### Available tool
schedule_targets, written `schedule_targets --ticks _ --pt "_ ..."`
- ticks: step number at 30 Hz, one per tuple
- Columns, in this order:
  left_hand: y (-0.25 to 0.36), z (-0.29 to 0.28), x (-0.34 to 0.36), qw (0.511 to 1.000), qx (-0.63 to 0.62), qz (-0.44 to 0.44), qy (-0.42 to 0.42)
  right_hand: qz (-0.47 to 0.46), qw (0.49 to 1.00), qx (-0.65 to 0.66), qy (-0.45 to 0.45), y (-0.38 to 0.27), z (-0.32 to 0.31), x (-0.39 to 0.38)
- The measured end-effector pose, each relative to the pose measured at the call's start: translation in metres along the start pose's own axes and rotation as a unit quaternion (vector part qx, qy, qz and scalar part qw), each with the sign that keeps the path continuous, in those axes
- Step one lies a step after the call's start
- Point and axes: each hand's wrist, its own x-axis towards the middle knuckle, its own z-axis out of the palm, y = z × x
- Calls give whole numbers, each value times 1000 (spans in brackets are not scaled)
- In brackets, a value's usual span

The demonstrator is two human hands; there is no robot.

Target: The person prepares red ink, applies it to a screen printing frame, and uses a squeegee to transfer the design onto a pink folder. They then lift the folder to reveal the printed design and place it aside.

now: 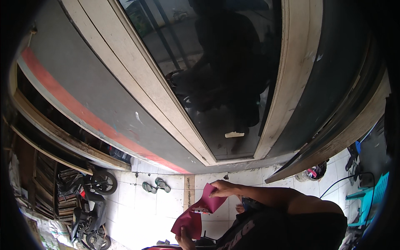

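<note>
A maroon sheet [187, 223], bent in the middle, stretches between my two hands; whether it is paper or cloth I cannot tell. My left hand [183, 241] grips its lower left end, thumb on top. At the upper right end, my right hand [223, 188] pinches the sheet between thumb and fingers. Near the fold shows a small white, red and dark patterned patch [201, 211], too small to make out. Both hands are closed, and the sheet is held above the white tiled floor [137, 208].
A tall dark glass pane [225, 83] in a pale wooden frame stands ahead, with a whitish strip [234, 134] on it. Sandals [156, 186] lie on the tiles. Motorcycles [93, 208] stand at left. A bucket [312, 173] and a turquoise plastic chair [371, 200] are at right.
</note>
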Motion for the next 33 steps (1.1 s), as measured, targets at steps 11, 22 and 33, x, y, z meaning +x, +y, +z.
schedule_targets --ticks 11,22,33 --pt "125 27 35 958 167 -216 -85 160 982 -84 -51 119 -8 -106" --pt "126 28 94 992 3 50 -120 299 944 -38 136 114 14 -168" --pt "59 -76 130 989 -35 85 -116 642 677 150 -326 179 53 -262"
